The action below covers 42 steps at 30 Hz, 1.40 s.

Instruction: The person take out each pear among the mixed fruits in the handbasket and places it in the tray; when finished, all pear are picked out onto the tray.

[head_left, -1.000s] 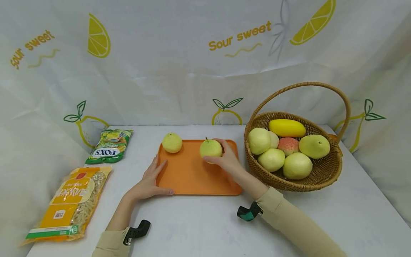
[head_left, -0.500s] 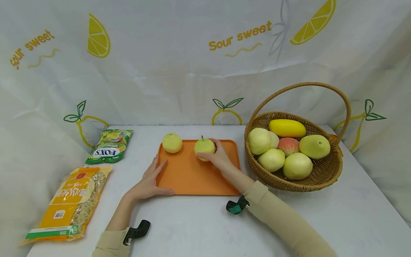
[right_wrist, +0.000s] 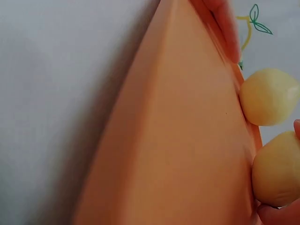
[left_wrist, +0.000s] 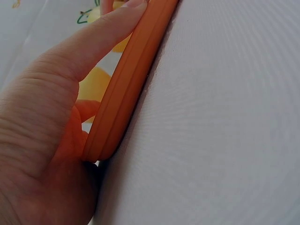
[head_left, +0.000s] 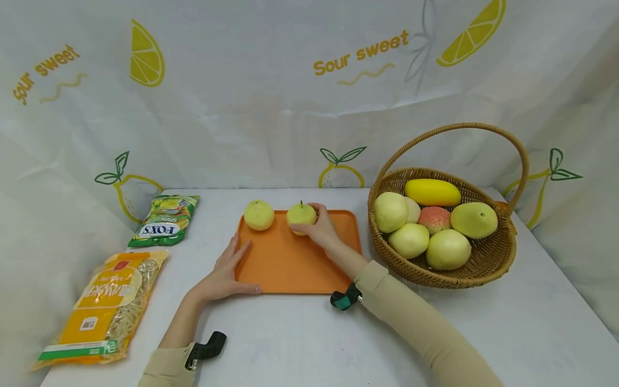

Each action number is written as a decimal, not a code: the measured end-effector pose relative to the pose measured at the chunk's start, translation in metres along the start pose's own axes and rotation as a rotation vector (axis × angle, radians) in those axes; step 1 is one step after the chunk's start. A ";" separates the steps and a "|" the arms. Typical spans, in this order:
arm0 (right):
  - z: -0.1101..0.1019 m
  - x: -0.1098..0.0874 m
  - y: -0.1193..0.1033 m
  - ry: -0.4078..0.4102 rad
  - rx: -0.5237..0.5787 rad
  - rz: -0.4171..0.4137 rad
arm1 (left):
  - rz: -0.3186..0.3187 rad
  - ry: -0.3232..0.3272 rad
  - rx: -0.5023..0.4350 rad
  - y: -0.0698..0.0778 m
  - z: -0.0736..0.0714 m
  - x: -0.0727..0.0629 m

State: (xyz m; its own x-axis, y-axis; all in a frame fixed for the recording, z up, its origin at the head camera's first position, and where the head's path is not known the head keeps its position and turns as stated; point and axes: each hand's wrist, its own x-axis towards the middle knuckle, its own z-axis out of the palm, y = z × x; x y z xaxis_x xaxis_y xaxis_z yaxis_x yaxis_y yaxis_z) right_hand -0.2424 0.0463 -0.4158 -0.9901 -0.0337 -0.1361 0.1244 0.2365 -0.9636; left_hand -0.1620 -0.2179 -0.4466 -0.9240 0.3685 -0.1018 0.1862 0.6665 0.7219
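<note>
In the head view, my right hand [head_left: 323, 231] grips a round, apple-like yellow-green fruit [head_left: 299, 215] with a short dark stem. The fruit is at the back middle of the orange tray [head_left: 290, 269]; the right wrist view shows it low against the tray, beside the far rim. A second pale yellow fruit [head_left: 259, 216] sits at the tray's back left corner, slightly apart from the first. My left hand [head_left: 226, 276] rests against the tray's left side, fingers spread along that edge and thumb on the near rim [left_wrist: 124, 89].
A wicker basket [head_left: 505, 258] with a tall handle stands right of the tray, holding several fruits, among them a reddish peach-like one [head_left: 434, 219]. At the left lie a green snack bag [head_left: 166, 219] and a yellow food packet [head_left: 101, 306]. A printed cloth [head_left: 242, 134] hangs behind.
My right hand has carried the stemmed fruit leftward and slightly back over the tray, closer to the other fruit. The left hand and the tray stay in place.
</note>
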 end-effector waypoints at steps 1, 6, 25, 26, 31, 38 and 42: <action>0.001 0.001 0.000 0.001 -0.006 -0.001 | 0.001 0.000 -0.003 0.000 0.000 0.000; 0.002 0.006 0.000 -0.001 -0.063 -0.027 | 0.004 -0.001 0.002 0.000 0.000 0.001; -0.019 0.004 0.001 -0.155 -0.046 -0.059 | -0.005 -0.003 -0.015 0.001 0.000 0.000; -0.019 0.004 0.001 -0.151 -0.053 -0.060 | -0.004 -0.003 -0.015 0.001 0.001 0.000; -0.018 0.008 0.002 -0.107 -0.083 -0.071 | -0.002 -0.001 -0.016 0.000 0.001 0.000; -0.015 0.010 0.002 -0.074 -0.102 -0.075 | 0.000 0.000 -0.011 0.000 0.001 0.000; -0.014 0.010 0.004 -0.063 -0.109 -0.080 | -0.001 0.000 -0.010 0.000 0.001 0.001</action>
State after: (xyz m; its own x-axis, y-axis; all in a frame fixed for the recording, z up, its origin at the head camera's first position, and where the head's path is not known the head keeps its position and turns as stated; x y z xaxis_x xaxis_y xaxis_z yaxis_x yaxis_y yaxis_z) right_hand -0.2528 0.0600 -0.4179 -0.9901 -0.1170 -0.0773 0.0341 0.3341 -0.9419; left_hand -0.1623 -0.2172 -0.4470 -0.9243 0.3676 -0.1025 0.1820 0.6605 0.7285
